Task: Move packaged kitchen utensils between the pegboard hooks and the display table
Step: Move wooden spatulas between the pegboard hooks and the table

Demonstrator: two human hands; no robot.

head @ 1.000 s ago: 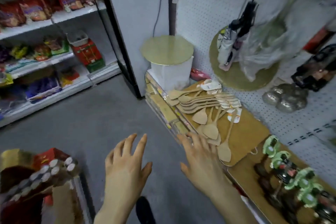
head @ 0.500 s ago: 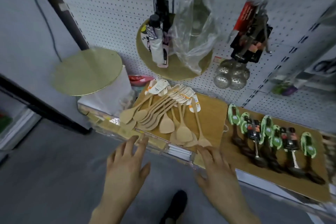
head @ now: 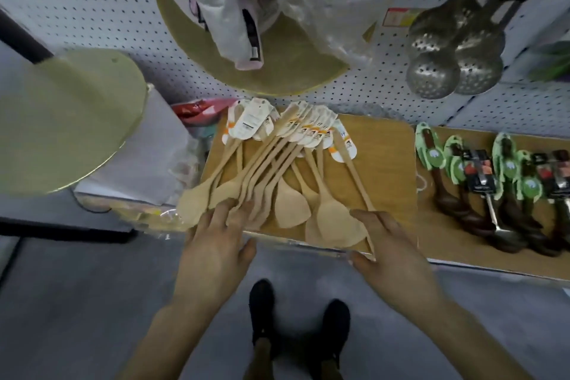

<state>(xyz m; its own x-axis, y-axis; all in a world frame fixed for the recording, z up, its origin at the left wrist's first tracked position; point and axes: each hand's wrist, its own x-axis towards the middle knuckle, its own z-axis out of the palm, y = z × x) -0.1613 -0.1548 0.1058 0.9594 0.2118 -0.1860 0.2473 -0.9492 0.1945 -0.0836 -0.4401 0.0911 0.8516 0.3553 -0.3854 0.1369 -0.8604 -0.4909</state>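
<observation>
Now both spread hands, left hand (head: pixel 216 244) and right hand (head: pixel 391 253), reach the wooden spatulas (head: pixel 277 182) on the display table (head: pixel 385 148); none lifted yet.

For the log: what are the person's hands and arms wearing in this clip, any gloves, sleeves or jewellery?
Nothing visible is worn. The left hand and right hand are bare, without gloves, and I see no rings on the fingers. Both forearms are uncovered to the frame's bottom edge, with no sleeves, watch or bracelet in view. Black shoes show below.
</observation>
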